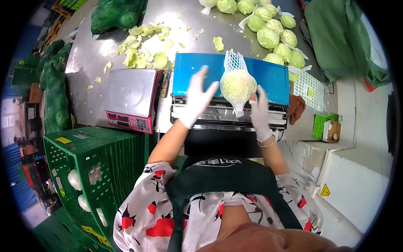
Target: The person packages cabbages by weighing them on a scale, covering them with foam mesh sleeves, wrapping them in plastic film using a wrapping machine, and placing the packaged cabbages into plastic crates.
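Observation:
A pale green cabbage (238, 86) in white mesh netting lies on the blue top (193, 69) of a sealer-like machine. Loose netting extends beyond both ends of the cabbage. My left hand (198, 98), in a white glove, is open to the left of it, fingers spread and holding nothing. Close against its right side is my right hand (260, 111), also gloved, with fingers extended; whether it touches the netting I cannot tell. Below the cabbage runs the machine's metal front bar (222, 115).
A scale (130, 94) stands left of the machine. Loose leaves (142, 46) and a green net sack (117, 17) lie behind it. Several cabbages (268, 38) are at the back right, near a white perforated tray (310, 90). Green crates (98, 147) stand at lower left.

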Tool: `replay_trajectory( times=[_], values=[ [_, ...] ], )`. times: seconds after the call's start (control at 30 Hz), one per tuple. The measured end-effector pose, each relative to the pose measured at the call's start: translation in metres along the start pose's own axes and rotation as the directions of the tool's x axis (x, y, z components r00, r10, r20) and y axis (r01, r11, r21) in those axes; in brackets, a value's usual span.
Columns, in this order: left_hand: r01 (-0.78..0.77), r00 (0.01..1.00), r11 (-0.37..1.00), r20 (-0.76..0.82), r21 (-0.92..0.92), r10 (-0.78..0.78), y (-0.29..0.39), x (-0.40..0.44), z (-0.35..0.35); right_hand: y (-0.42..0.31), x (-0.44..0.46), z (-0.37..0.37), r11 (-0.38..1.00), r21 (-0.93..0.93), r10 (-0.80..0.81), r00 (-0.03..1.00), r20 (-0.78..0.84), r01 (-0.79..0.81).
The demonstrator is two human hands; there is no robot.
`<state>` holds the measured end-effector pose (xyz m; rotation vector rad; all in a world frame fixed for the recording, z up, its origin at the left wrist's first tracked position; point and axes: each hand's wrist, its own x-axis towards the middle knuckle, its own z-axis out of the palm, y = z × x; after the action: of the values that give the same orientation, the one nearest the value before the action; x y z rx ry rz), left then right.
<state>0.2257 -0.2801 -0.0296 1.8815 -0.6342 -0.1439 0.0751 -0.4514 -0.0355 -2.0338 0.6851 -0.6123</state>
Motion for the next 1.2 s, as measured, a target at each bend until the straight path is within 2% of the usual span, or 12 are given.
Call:
replay_trajectory(
  times=[0.1, 0.27, 0.4, 0.43, 0.5, 0.57, 0.63, 0.7, 0.8, 0.9, 0.97, 1.2],
  values=[
    [-0.106, 0.983, 0.801, -0.059, 0.589, 0.174, -0.006, -0.034, -0.050, 0.010, -0.021, -0.050, 0.879, -0.438, -0.290, 0.940, -0.182, 0.187],
    [-0.040, 0.996, 0.491, -0.006, 0.870, 0.093, -0.044, -0.097, -0.043, 0.073, -0.059, -0.052, 0.644, -0.756, 0.000, 0.988, -0.152, -0.116],
    [0.220, 0.975, 0.972, -0.016, 0.082, -0.220, -0.035, -0.086, -0.044, 0.045, -0.046, -0.053, 0.974, -0.210, 0.075, 0.996, -0.040, -0.082],
    [0.238, 0.971, 0.959, 0.075, -0.155, -0.229, -0.037, -0.091, -0.051, 0.030, -0.049, -0.069, 0.921, 0.213, 0.320, 0.945, 0.063, -0.326],
    [0.352, 0.890, 0.913, 0.375, -0.206, -0.259, 0.000, -0.090, -0.090, 0.007, -0.053, -0.113, 0.909, 0.179, 0.318, 0.903, 0.288, -0.377],
    [0.355, 0.768, 0.927, 0.604, -0.125, -0.212, 0.036, -0.084, -0.125, -0.019, -0.055, -0.161, 0.934, 0.263, 0.078, 0.855, 0.512, -0.242],
    [0.357, 0.734, 0.818, 0.677, -0.452, 0.053, 0.030, -0.077, -0.146, -0.030, -0.034, -0.198, 0.814, 0.577, -0.368, 0.710, 0.600, -0.065],
    [0.343, 0.900, 0.556, 0.434, -0.757, 0.035, 0.089, -0.052, -0.117, -0.034, -0.001, -0.201, 0.786, 0.618, -0.390, 0.791, 0.471, 0.020],
    [-0.202, 0.899, 0.963, 0.356, -0.177, 0.254, 0.071, 0.013, -0.059, -0.055, 0.055, -0.151, 0.982, 0.125, -0.177, 0.910, 0.375, 0.140],
    [-0.475, 0.783, 0.817, 0.581, 0.328, 0.222, 0.020, 0.043, 0.012, 0.004, 0.096, -0.069, 0.690, -0.253, -0.418, 0.659, 0.625, 0.678],
    [-0.217, 0.782, 0.974, 0.607, 0.056, 0.140, 0.011, 0.054, 0.034, 0.020, 0.097, -0.032, 0.957, -0.080, -0.149, 0.711, 0.687, 0.278],
    [0.368, 0.777, 0.894, 0.612, -0.255, -0.146, 0.016, 0.019, 0.012, 0.003, 0.047, -0.034, 0.912, 0.257, 0.090, 0.768, 0.634, -0.319]
  ],
)
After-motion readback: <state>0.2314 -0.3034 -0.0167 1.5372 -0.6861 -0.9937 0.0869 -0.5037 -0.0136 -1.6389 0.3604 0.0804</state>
